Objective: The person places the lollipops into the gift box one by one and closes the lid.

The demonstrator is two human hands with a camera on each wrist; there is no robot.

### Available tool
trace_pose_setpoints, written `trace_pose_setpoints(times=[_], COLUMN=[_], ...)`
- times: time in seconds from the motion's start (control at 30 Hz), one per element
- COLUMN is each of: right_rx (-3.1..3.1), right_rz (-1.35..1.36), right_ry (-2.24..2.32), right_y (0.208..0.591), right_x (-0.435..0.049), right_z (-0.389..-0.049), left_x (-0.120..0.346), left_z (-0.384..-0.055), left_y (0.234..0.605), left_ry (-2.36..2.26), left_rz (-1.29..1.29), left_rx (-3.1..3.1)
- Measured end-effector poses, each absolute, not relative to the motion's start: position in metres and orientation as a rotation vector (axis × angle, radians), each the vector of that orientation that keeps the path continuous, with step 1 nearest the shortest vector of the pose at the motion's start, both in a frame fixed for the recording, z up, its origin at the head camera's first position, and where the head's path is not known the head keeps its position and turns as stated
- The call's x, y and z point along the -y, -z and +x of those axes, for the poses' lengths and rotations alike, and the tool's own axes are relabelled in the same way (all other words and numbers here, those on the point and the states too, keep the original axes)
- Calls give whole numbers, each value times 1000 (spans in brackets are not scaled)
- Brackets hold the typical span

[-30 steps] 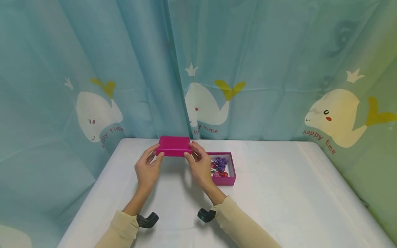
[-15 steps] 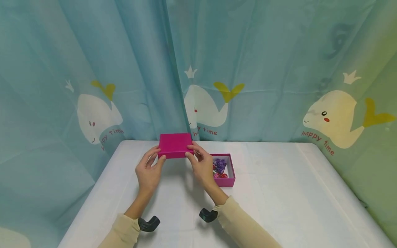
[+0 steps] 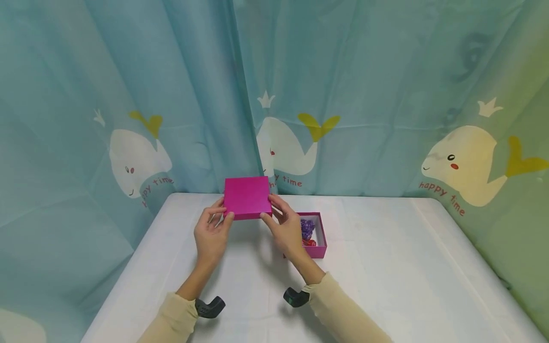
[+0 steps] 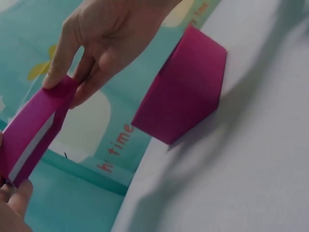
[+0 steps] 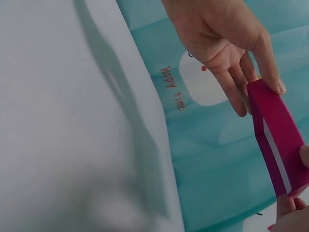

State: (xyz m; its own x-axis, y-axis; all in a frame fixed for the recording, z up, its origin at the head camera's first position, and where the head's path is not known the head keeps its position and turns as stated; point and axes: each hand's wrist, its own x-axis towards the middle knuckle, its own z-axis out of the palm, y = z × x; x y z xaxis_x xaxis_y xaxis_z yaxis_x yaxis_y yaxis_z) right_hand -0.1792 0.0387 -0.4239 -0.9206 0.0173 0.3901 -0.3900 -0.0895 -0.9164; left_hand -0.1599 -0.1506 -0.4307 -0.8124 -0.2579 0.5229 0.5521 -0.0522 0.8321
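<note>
Both hands hold a magenta box lid (image 3: 247, 195) up above the table, one at each short end. My left hand (image 3: 211, 238) pinches its left end between thumb and fingers. At the right end my right hand (image 3: 288, 233) does the same. The wrist views show the lid's hollow underside, with a pale strip inside its rim. Behind the right hand a magenta box (image 3: 318, 252) stands uncovered on the table. Purple-wrapped candies (image 3: 307, 228) and red ones (image 3: 310, 243) lie inside it; the hand hides its left part.
A white cloth covers the table (image 3: 386, 267). Along its back edge hangs a blue-green curtain (image 3: 364, 157) printed with whales. A black wrist device (image 3: 210, 307) sits at the left wrist, another black wrist device (image 3: 296, 297) at the right.
Hands and lid have shifted slightly right, and the lid has tilted so more of its top faces the head camera. More of the box is now hidden by the right hand.
</note>
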Motion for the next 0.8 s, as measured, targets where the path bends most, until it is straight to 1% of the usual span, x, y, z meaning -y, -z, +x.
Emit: trace_pose_setpoints(times=[0.17,0.4,0.6,0.8], right_rx=[2043,2214,2269,2442], right_rz=[420,483,560,533], right_ry=[-2044,-1859,-1725,-1506], right_y=[422,421,418,414], right_x=[-57,-84,-111,-141], right_z=[-179,-173,-167,-161], left_x=[144,132,117,93], left_z=[-162,-164,-162,-159], left_y=[430,433,440,443], left_ry=[1868,1568,1510,1462], left_rz=[-314,-331,-419,-476], left_rx=[1786,2028,2057,2059])
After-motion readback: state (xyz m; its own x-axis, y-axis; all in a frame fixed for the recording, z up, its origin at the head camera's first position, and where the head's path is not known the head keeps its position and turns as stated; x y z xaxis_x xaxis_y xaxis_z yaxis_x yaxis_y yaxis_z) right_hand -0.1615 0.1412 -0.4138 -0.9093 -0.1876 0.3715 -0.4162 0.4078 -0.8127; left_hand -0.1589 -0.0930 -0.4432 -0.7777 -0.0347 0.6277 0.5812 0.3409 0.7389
